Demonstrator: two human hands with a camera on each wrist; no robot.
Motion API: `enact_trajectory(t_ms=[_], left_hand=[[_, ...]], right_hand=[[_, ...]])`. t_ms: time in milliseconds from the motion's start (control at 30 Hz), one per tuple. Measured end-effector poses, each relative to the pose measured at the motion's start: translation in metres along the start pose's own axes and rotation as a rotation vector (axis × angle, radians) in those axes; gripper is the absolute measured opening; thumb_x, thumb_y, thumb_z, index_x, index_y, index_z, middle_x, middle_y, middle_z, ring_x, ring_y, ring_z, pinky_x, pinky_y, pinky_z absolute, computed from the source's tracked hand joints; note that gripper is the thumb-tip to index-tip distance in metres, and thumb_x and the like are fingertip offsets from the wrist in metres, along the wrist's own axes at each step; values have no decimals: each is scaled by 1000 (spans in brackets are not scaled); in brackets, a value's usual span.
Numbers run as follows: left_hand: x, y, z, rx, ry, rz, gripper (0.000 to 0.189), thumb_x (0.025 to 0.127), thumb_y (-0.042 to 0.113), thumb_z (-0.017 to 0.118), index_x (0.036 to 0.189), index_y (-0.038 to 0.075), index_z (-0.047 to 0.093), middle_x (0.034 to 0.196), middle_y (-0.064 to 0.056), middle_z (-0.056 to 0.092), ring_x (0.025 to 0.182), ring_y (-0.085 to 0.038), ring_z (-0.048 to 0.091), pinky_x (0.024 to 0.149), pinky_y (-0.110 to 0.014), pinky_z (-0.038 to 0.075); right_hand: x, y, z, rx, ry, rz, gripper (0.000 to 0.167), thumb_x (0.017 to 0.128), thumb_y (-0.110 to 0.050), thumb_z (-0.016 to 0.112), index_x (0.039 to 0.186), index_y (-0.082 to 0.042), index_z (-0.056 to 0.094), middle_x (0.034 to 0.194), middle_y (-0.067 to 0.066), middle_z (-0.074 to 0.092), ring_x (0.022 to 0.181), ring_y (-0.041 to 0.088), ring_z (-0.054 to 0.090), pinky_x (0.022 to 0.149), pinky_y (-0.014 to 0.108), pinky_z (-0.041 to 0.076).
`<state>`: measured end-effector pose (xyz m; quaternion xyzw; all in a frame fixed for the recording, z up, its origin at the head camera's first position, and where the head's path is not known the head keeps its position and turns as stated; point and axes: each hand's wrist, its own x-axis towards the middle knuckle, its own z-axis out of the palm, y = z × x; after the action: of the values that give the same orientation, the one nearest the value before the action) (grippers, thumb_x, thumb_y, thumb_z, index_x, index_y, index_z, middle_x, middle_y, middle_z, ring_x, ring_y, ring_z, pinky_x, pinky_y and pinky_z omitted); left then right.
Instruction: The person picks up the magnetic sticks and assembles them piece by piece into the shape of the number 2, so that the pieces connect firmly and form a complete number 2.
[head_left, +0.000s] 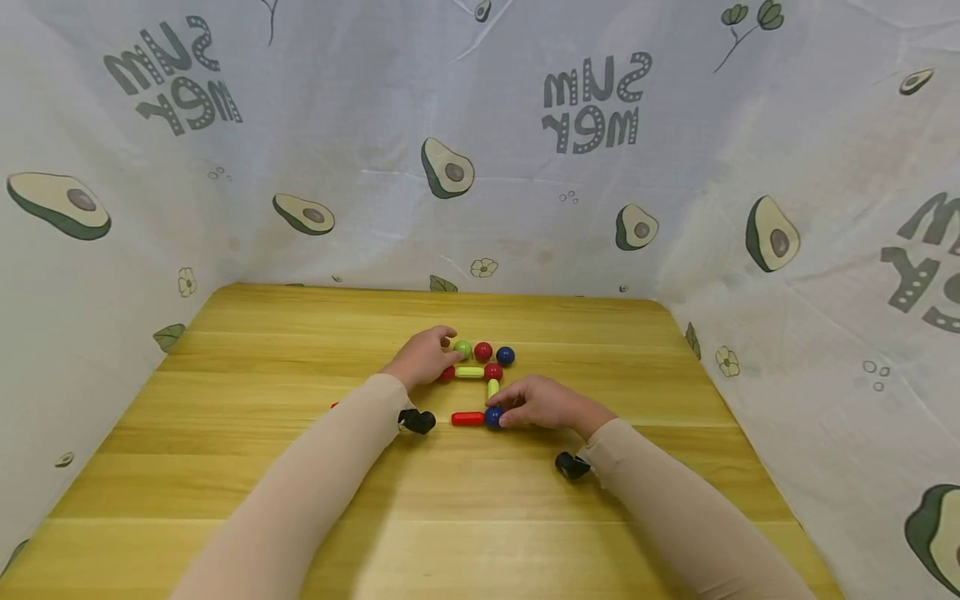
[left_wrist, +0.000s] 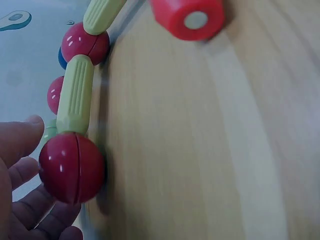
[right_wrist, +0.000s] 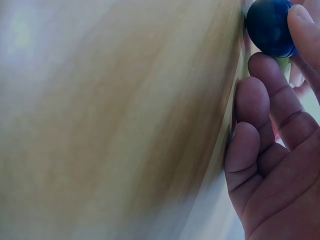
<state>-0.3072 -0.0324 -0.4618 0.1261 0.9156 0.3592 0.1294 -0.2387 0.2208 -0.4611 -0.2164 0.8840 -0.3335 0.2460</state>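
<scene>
Two bare hands work on magnetic toy pieces at the centre of the frame, on a wooden table (head_left: 450,517). The right hand (head_left: 547,404) appears to pinch the joined blue ball (head_left: 492,417); a red rod (head_left: 467,419) runs left from it, and a short yellow rod (head_left: 492,389) runs up to the corner red ball (head_left: 492,372). From there a long yellow rod (head_left: 470,372) leads to the end red ball (left_wrist: 72,167). The left hand (head_left: 422,360) is beside this ball, fingers parted and loosely bent.

Just above lie a green ball (head_left: 462,349), a loose red ball (head_left: 483,351) and a loose blue ball (head_left: 506,357). The step seems to be joining and steadying pieces; the next move likely calls for a firm right-hand hold and a careful left fingertip grip.

Whether the left fingers touch the green ball cannot be told. A red scrap at centre left is mostly hidden by the sleeve.
</scene>
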Motion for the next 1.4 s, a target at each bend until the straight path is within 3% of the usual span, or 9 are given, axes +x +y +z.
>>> enact_trajectory(t_ms=[500,800,1000,1200,1400], left_hand=[[10,9,13,141,20,27,46,105,32,67,149,18,59,141,-10,66,129,-29,62,118,-47,45],[10,8,15,146,39,28,42,105,30,66,145,16,62,136,-10,68,121,-28,63,117,-47,46],[9,7,14,125,51,27,42,106,29,66,146,18,61,139,-8,66,126,-28,62,117,-48,46],[4,8,6,74,82,77,41,105,27,66,145,19,61,139,-6,66,120,-27,63,114,-48,49],[-11,10,-7,49,66,147,40,106,29,66,145,20,61,138,-7,65,123,-27,62,113,-49,49]], right_hand=[[-1,0,1,17,6,9,30,97,-20,78,127,-17,78,109,-1,76,93,16,61,87,31,54],[0,2,0,36,6,6,30,97,-19,78,126,-15,78,111,1,76,93,15,61,87,31,54],[1,4,1,33,4,0,30,97,-20,77,126,-15,78,109,0,76,91,15,60,84,28,53],[0,3,1,38,-1,3,30,97,-20,77,126,-16,78,107,-1,76,90,15,59,83,29,52],[-1,3,1,38,3,13,30,98,-19,77,127,-17,78,112,-1,76,93,17,60,87,31,53]])
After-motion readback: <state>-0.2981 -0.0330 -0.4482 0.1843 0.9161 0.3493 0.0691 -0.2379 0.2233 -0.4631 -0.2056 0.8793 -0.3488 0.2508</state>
